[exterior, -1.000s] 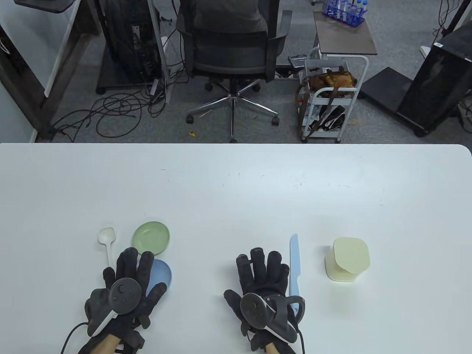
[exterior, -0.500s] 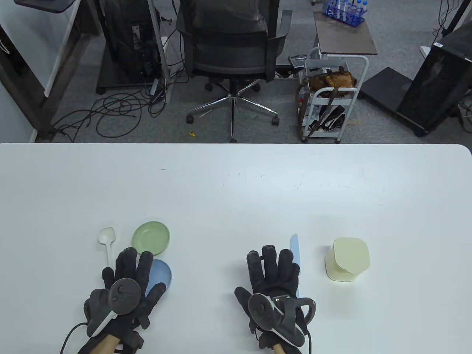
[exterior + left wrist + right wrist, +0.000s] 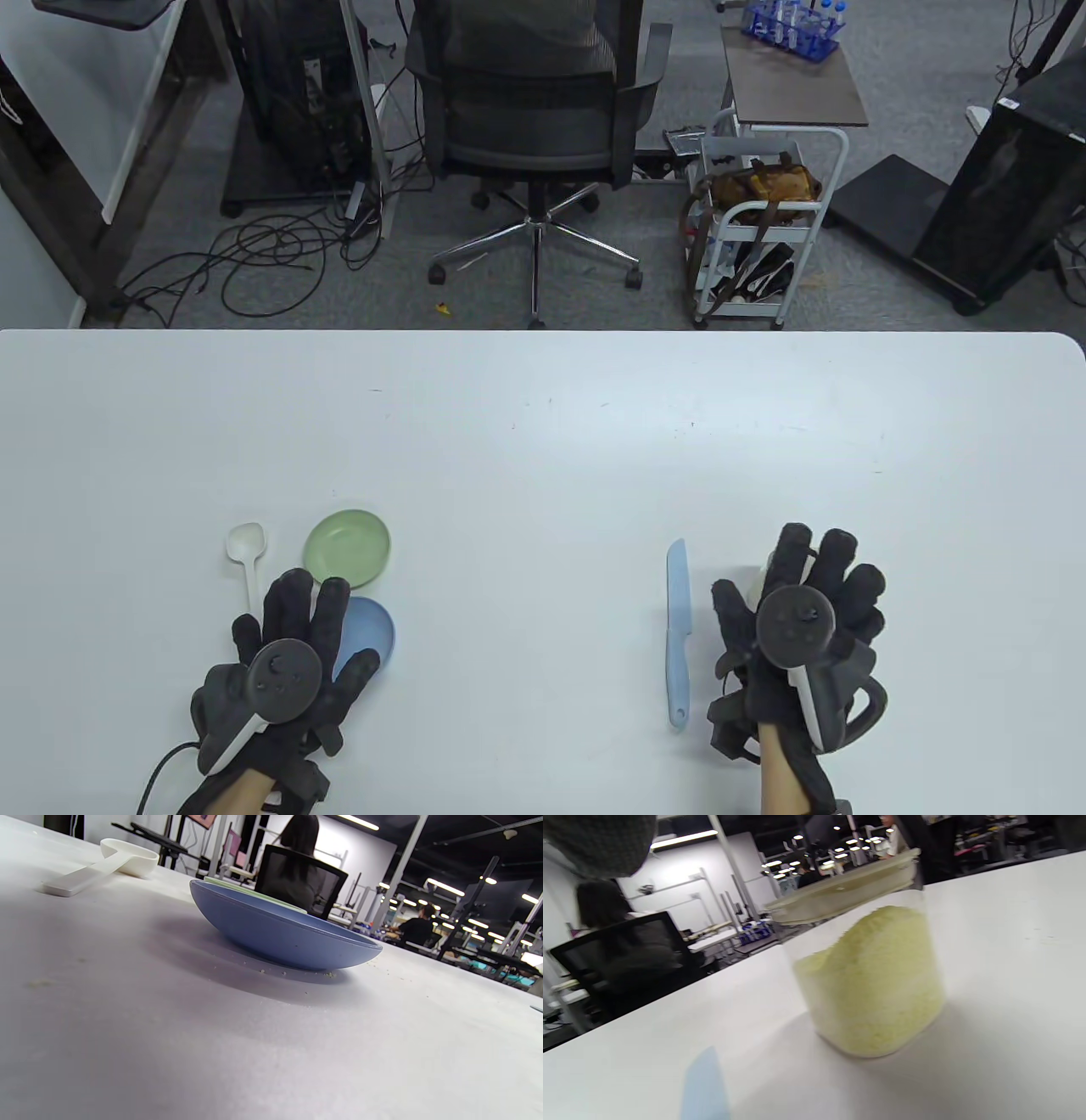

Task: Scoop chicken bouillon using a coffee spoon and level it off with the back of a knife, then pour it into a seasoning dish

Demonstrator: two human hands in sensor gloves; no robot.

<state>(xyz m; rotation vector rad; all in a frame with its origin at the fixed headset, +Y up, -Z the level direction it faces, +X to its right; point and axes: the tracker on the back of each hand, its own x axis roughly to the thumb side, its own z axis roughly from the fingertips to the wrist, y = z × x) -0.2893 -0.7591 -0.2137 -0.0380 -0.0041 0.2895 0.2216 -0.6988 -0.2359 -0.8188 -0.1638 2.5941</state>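
Since a second ago the right hand [image 3: 793,628] has crossed over the pale blue knife [image 3: 678,632] to the bouillon container [image 3: 865,980], which it now covers in the table view; whether its fingers [image 3: 836,564] close on the container or only hover above it cannot be told, as the glove and tracker hide the contact. Only a sliver of the container's white side shows at the hand's left edge from above, whereas the right wrist view shows it fully: a clear tub heaped with yellow granules, its cream lid sitting tilted on top, with the knife's tip a blurred blue shape at the bottom edge. By contrast, the left hand [image 3: 284,658] has not shifted and rests flat with straight fingers, holding nothing, partly over the blue seasoning dish [image 3: 373,632]. From above, the white coffee spoon [image 3: 247,552] lies just left of the green dish [image 3: 348,548], its handle end disappearing under the glove. Low to the table [image 3: 543,441], the left wrist view shows what the overhead cannot: fine crumbs scattered round the blue dish's base.
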